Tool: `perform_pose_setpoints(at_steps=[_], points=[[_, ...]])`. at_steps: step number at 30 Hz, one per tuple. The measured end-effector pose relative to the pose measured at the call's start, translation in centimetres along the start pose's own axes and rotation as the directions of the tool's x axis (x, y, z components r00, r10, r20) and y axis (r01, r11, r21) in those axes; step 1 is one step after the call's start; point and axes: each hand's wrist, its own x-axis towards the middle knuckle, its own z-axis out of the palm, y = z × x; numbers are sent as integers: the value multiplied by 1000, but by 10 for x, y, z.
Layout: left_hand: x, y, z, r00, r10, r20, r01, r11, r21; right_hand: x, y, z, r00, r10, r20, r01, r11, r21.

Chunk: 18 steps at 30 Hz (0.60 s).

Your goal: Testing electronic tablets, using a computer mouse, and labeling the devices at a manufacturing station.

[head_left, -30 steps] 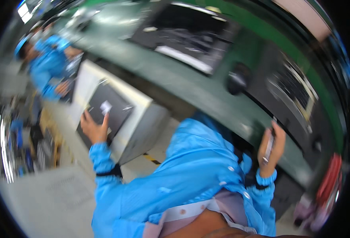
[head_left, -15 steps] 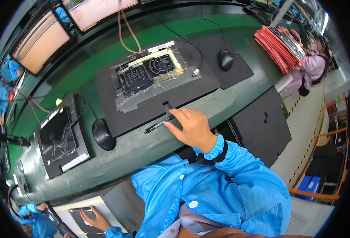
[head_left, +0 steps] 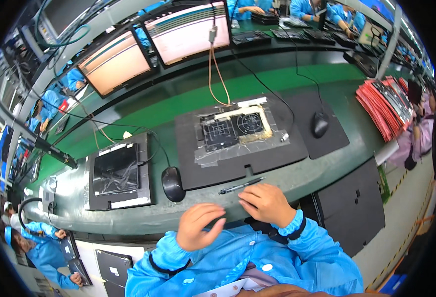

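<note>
A dark pen (head_left: 241, 185) lies at a slant on the green bench, just below the black mat (head_left: 272, 162). Right at the bench edge is my right hand (head_left: 270, 204), its loosely curved fingertips close to the pen with no grip on it. To its left hovers my left hand (head_left: 198, 226), fingers bent and thumb apart, with nothing visible in it. On the mat, a taped-down fixture holds two dark panels (head_left: 219, 132) with white grid and circle patterns.
A black mouse (head_left: 173, 184) sits left of the mat, another mouse (head_left: 320, 124) to its right. A dark panel (head_left: 116, 170) lies on a board at left. Red sleeves (head_left: 383, 109) are stacked at far right, monitors (head_left: 188, 32) behind. A co-worker (head_left: 47, 252) works at lower left.
My right hand has moved off the pen, which now rests on the bench. My left hand has come up from lower left to the bench edge. The view has shifted.
</note>
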Motion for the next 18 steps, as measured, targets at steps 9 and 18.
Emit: perform_pose_setpoints(at_steps=[9, 18], points=[[16, -32, 44, 993, 99, 57, -107, 979, 173, -1, 15, -19, 986, 89, -140, -89, 996, 12], [15, -34, 49, 996, 73, 48, -81, 975, 206, 5, 197, -127, 710, 420, -565, -673, 642, -368]])
